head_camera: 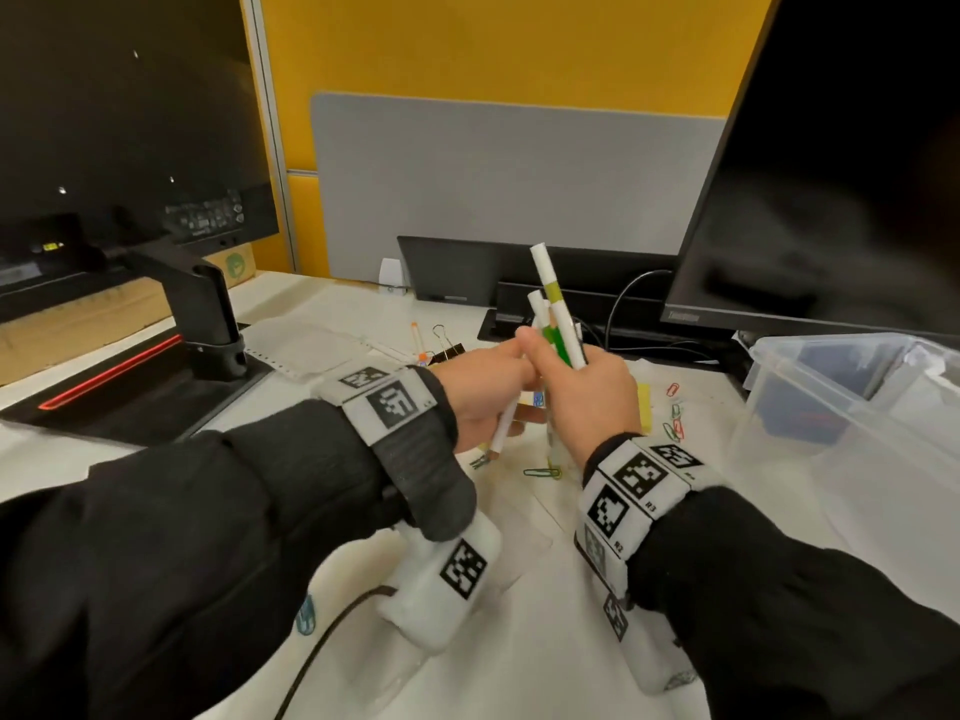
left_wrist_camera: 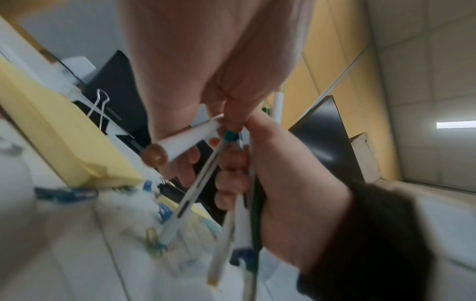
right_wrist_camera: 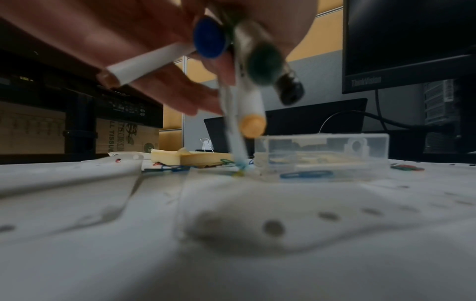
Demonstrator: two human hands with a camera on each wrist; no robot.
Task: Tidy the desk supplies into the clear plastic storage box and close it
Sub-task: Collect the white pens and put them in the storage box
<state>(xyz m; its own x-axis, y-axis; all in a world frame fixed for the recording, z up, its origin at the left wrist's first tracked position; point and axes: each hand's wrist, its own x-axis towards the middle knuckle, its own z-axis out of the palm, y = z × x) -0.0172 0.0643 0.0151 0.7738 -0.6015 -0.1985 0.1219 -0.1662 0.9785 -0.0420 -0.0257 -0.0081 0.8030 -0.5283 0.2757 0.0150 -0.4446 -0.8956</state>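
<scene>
My right hand (head_camera: 584,379) grips a bundle of white markers (head_camera: 558,324) upright over the middle of the desk; their blue, green, black and yellow caps (right_wrist_camera: 262,67) point down. My left hand (head_camera: 493,381) meets it from the left and pinches one white marker (head_camera: 503,431) with a brown cap (left_wrist_camera: 154,155), slanting down beside the bundle. The clear plastic storage box (head_camera: 831,407) stands open at the right, apart from both hands. Loose coloured paper clips (head_camera: 674,423) lie under and right of the hands.
Close behind the markers are a small clear case (right_wrist_camera: 322,154) and yellow sticky notes (right_wrist_camera: 180,158). Farther back lie a black binder clip (head_camera: 448,348) and an orange-tipped marker (head_camera: 415,340). A monitor (head_camera: 831,174) stands at the right, a monitor arm (head_camera: 208,314) at the left.
</scene>
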